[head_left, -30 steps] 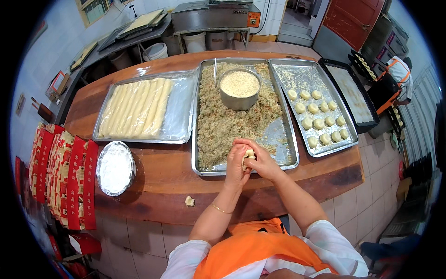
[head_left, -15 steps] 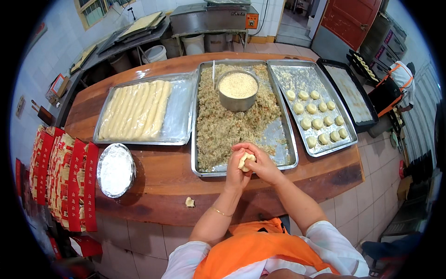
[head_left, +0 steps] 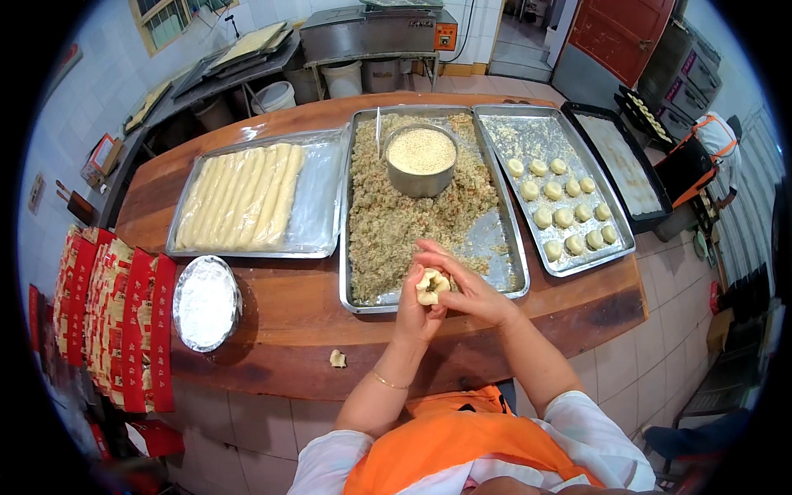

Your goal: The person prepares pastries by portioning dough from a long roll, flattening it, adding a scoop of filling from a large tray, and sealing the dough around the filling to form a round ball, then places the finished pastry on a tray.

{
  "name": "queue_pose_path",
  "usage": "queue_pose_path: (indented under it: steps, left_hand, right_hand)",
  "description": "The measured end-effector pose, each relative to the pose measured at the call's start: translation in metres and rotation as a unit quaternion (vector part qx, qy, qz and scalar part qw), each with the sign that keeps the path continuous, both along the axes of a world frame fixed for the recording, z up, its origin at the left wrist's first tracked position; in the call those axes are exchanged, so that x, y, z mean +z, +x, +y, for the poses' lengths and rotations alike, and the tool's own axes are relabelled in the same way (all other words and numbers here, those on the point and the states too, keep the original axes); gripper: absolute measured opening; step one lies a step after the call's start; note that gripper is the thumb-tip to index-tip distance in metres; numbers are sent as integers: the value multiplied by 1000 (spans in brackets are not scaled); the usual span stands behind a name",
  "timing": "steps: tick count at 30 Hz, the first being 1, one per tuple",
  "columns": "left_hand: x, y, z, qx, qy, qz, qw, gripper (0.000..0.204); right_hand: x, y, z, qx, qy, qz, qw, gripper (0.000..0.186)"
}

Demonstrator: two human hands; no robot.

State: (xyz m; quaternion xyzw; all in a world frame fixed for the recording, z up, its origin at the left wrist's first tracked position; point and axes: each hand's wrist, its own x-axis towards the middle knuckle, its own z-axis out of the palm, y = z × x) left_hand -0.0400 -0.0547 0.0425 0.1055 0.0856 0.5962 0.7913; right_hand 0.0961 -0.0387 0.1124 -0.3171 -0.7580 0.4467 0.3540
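Note:
Just over the near edge of the middle metal tray [head_left: 493, 241], both hands hold a small cup of pale dough [head_left: 428, 290]. Its rim is gathered, and a dark opening shows in the middle. My left hand [head_left: 415, 318] is wrapped round it from the left. From the right, my right hand [head_left: 480, 299] closes on the rim, with thumb and fingers at the dough. Brownish crumbly filling [head_left: 388, 247] covers much of the tray beyond. A metal tin [head_left: 419, 183] of pale seeds stands in that filling.
On the left, a tray [head_left: 320, 194] bears long dough rolls [head_left: 239, 194] under plastic film. A bowl of white flour [head_left: 205, 304], red packages [head_left: 124, 322] and a dough scrap [head_left: 337, 358] lie nearer. Rightward, a tray [head_left: 528, 132] holds round pastries [head_left: 563, 219] beside a black tray [head_left: 619, 165]. Another person [head_left: 714, 144] stands far right.
My fingers have shifted round the dough, and its opening now faces up more plainly. The right hand's fingers have lifted and spread a little. The trays and bowl stay put.

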Motion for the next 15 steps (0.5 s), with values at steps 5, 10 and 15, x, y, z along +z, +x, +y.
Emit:
queue_pose_path:
  steps: [5,10,15]
  left_hand:
    - [-3,3,-3,-63,47,-20,997,48]
    - [27,16,-17,-39,46,129,990,56]
    - [25,15,-13,-44,64,179,981,54]
  right_hand:
    - [18,11,5,-21,172,-149,974,86]
    - [24,12,8,-20,238,-131,962,71]
    - [21,4,-5,-76,222,-68,970,43]
